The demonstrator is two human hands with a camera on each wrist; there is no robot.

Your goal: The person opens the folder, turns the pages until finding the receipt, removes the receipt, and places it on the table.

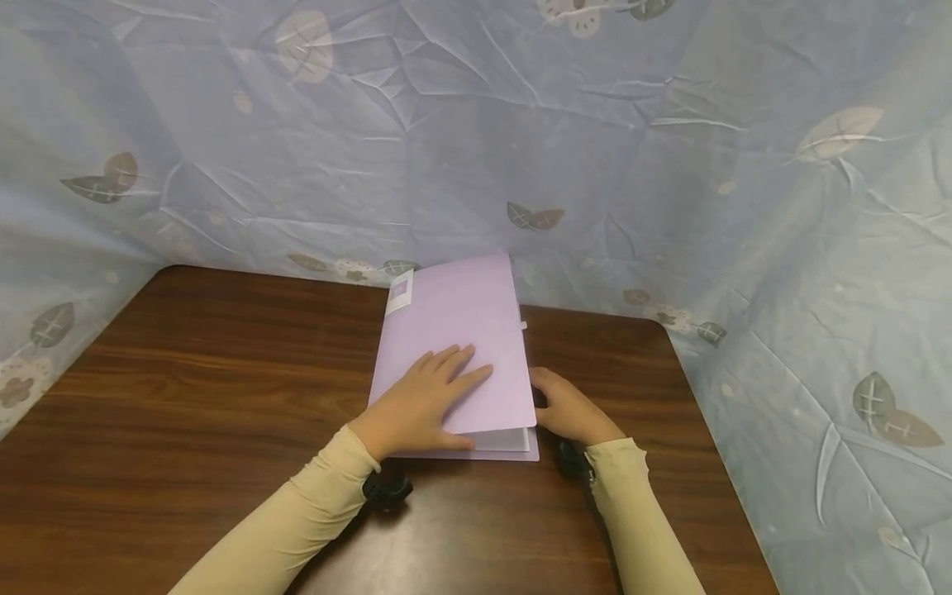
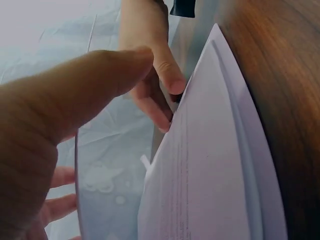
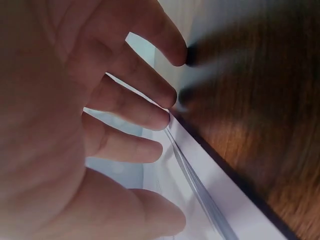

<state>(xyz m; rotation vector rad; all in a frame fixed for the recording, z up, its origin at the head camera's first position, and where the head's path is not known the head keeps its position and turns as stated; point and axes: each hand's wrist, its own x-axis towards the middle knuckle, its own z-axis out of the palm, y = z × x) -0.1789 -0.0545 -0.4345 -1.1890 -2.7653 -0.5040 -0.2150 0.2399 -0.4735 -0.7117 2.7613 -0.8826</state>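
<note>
A lilac folder (image 1: 461,330) lies on the wooden table with its front cover raised at a slight angle, and white printed pages (image 2: 200,165) show inside. My left hand (image 1: 427,401) rests on the cover with its fingers spread and straight, the thumb at the near edge just below the cover. At the folder's right side is my right hand (image 1: 576,409), palm facing the pages. Its loosely bent fingers (image 3: 150,117) stand apart at the folder's edge, with the thumb near the pages.
A dark wooden table (image 1: 223,372) reaches back to a wrinkled blue-grey cloth (image 1: 461,140) with leaf prints, which hangs behind and at both sides. A white label (image 1: 399,292) sits at the folder's upper left. One small white tab (image 1: 524,325) sticks out at its right edge.
</note>
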